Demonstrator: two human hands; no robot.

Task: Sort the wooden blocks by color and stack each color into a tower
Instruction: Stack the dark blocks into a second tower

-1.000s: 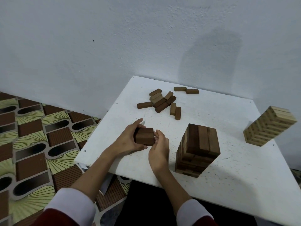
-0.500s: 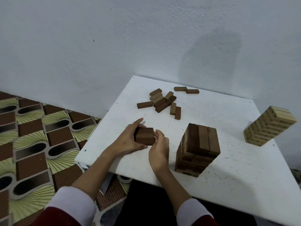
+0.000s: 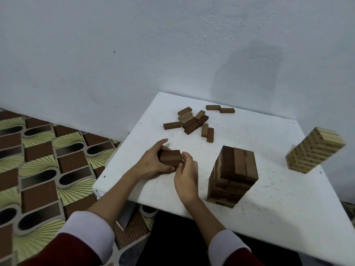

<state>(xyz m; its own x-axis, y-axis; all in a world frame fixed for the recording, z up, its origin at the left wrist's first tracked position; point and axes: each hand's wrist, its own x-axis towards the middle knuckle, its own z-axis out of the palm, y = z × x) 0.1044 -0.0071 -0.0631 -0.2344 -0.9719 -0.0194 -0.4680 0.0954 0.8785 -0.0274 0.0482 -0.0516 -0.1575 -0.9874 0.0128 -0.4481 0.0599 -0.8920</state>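
A white table (image 3: 269, 189) stands in a corner against a pale wall, patterned floor to its left. Since a second ago almost nothing has shifted: the left hand (image 3: 151, 164) still cups a small bundle of dark blocks (image 3: 170, 158) near the table's front left edge, and the right hand (image 3: 185, 175) pinches its near end, squaring it. The dark tower (image 3: 233, 175) just to the right, the light tower (image 3: 315, 152) and the loose blocks (image 3: 194, 121) farther back lie unmoved, so stacking seems paused for alignment.
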